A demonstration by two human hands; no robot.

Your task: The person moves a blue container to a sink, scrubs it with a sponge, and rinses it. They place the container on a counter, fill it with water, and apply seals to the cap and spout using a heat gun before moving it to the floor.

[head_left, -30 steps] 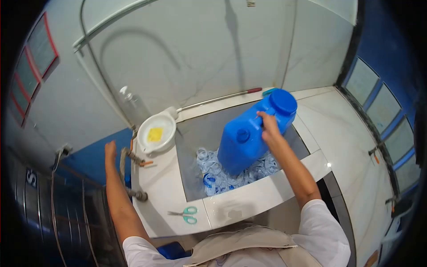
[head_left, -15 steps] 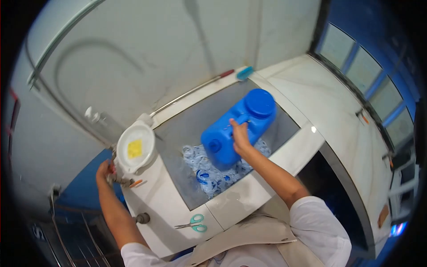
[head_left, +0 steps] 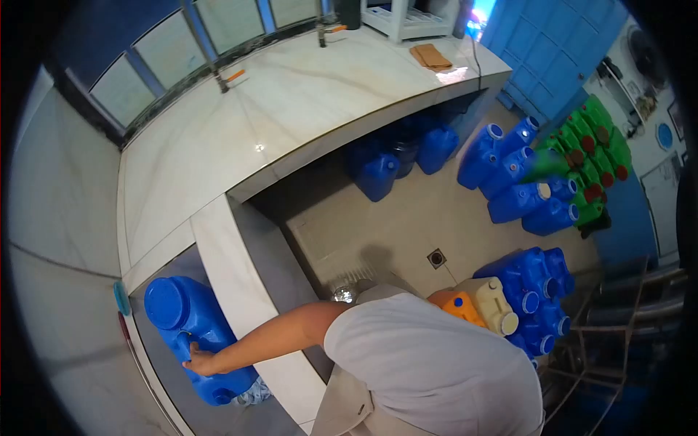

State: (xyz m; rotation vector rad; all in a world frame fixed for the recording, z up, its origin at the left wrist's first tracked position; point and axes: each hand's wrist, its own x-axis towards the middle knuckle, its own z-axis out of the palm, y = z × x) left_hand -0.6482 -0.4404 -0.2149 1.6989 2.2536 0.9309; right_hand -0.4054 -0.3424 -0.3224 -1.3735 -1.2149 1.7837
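My right hand (head_left: 200,361) is closed around the handle of a large blue plastic jug (head_left: 212,320). The jug has a wide round cap at one end and a smaller cap at the other, and lies tilted inside the grey sink (head_left: 163,381). Part of a bunched, light blue-and-white piece of fabric (head_left: 254,392) shows beneath it. My left hand is outside the view.
A marble counter (head_left: 305,102) carries an orange-brown cloth (head_left: 430,57) and orange-handled taps. Blue jugs (head_left: 512,174), green jugs (head_left: 592,138), a cream jug (head_left: 494,301) and an orange jug (head_left: 463,309) stand on the floor near a drain (head_left: 436,259). A long-handled brush (head_left: 127,327) lies beside the sink.
The view has swung far to the right, toward the floor and stored jugs. My left hand, the scissors and the white bowl have left the view. My right hand still grips the jug.
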